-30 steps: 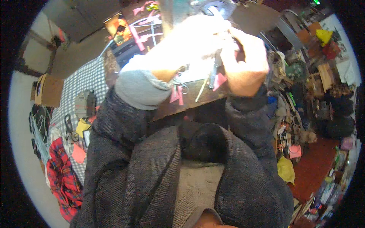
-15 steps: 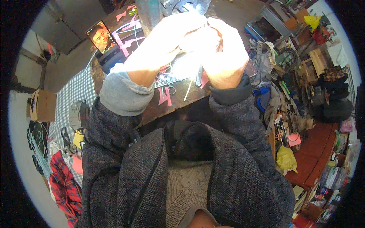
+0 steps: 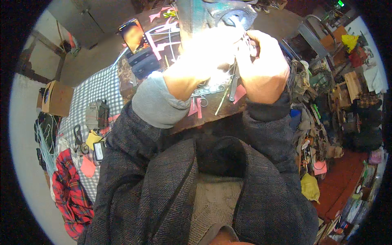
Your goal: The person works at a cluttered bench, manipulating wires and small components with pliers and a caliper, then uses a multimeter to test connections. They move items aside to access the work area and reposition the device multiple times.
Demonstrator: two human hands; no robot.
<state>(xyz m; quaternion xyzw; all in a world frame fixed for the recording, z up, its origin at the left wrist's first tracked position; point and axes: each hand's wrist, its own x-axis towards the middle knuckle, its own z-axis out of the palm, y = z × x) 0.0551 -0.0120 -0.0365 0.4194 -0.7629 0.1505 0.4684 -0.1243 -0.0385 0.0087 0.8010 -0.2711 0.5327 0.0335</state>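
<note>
My left hand and my right hand meet over the workbench, both washed out by bright lamp glare. My right fingers are closed in a pinch around a small thing that I cannot make out. The left fingers are curled against the same spot, their tips lost in the glare. Below the hands lie scissors, a dark-handled tool, a thin pale stick and pink scraps. Just beyond the fingers stands a greenish metal machine part with a round opening.
A phone is propped on a dark stand at the back left, near pale cords. Left of the bench is a checkered cloth with a grey device on it. Cluttered rags and tools lie at the right.
The whole scene has shifted right in the view. My hands stay together at the same spot by the machine; the right fingers now show more apart from the left ones.
</note>
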